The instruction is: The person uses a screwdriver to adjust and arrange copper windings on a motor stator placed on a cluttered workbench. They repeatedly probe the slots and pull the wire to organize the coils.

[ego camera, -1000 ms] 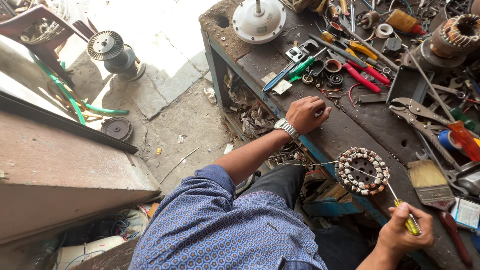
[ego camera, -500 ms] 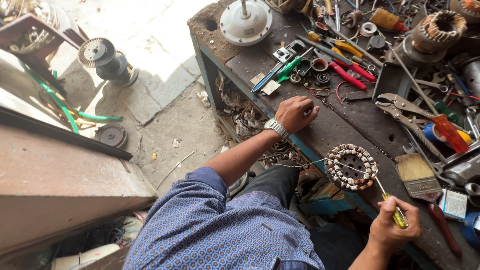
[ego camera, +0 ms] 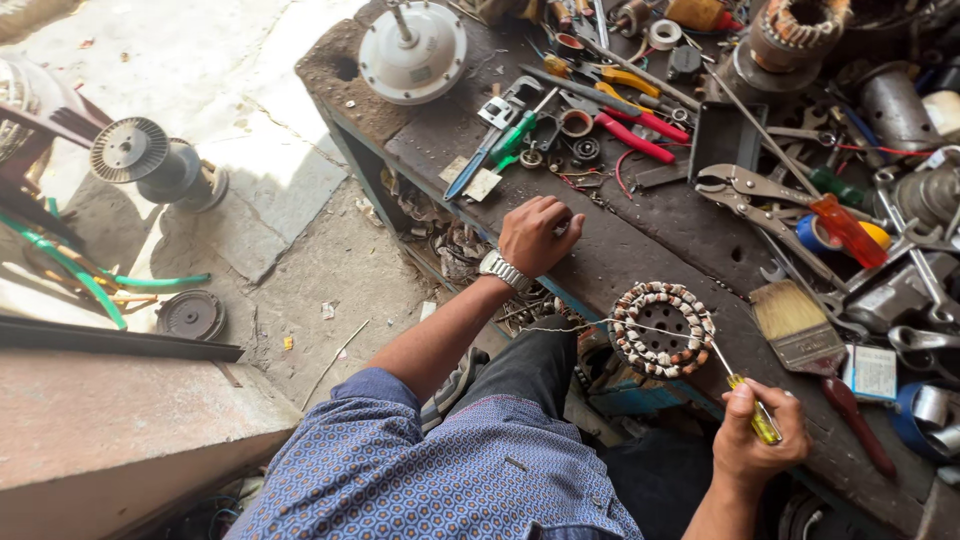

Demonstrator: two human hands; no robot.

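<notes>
A round motor stator (ego camera: 662, 329) wound with copper coils lies at the near edge of the dark workbench (ego camera: 640, 240). My right hand (ego camera: 762, 436) is closed around a yellow-handled screwdriver (ego camera: 750, 405), and its thin shaft reaches up into the stator ring. My left hand (ego camera: 538, 234), with a metal watch on the wrist, rests on the bench left of the stator. Its fingers are curled shut and I see nothing in them. A thin wire (ego camera: 560, 326) trails left from the stator over the bench edge.
The bench is crowded: a paintbrush (ego camera: 800, 335), large pliers (ego camera: 760, 190), red and yellow pliers (ego camera: 630, 125), a green screwdriver (ego camera: 505, 145), a white motor cover (ego camera: 412, 50), another wound stator (ego camera: 795, 30). A wire spool (ego camera: 140, 155) and green hose (ego camera: 90, 280) lie on the floor.
The view has shifted a little across the bench. My left hand has curled tighter; my right hand keeps the screwdriver in the stator.
</notes>
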